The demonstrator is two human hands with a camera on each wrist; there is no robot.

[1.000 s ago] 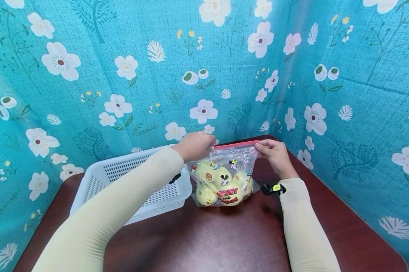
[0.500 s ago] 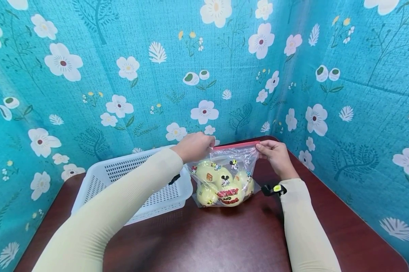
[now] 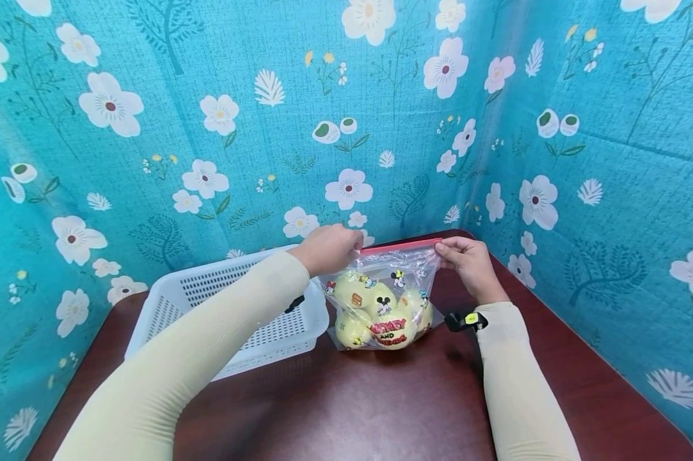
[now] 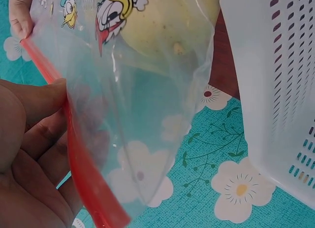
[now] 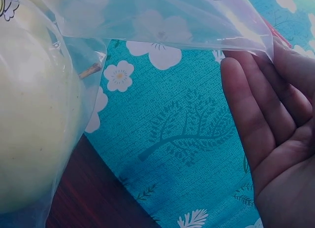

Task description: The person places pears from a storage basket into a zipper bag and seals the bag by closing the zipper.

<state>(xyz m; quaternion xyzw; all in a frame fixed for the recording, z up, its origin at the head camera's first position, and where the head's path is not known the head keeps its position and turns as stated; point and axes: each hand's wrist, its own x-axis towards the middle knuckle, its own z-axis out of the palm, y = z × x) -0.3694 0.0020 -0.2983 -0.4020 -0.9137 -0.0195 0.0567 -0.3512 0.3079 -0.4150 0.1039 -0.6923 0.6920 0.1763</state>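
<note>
A clear zip bag with cartoon prints stands upright on the table, a red strip along its top. Several round, pale yellow-green fruits fill its lower part; one shows a brown stem in the right wrist view. My left hand pinches the red zip strip between thumb and fingers near the left end of the top. At the opposite top corner, my right hand grips the strip with thumb and forefinger, other fingers loosely bent beneath. Between the two hands the top edge is stretched fairly straight.
Left of the bag, a white perforated plastic basket sits partly behind my left forearm. The dark red-brown table has its right edge beyond my right arm. A turquoise flowered cloth hangs behind and along both sides.
</note>
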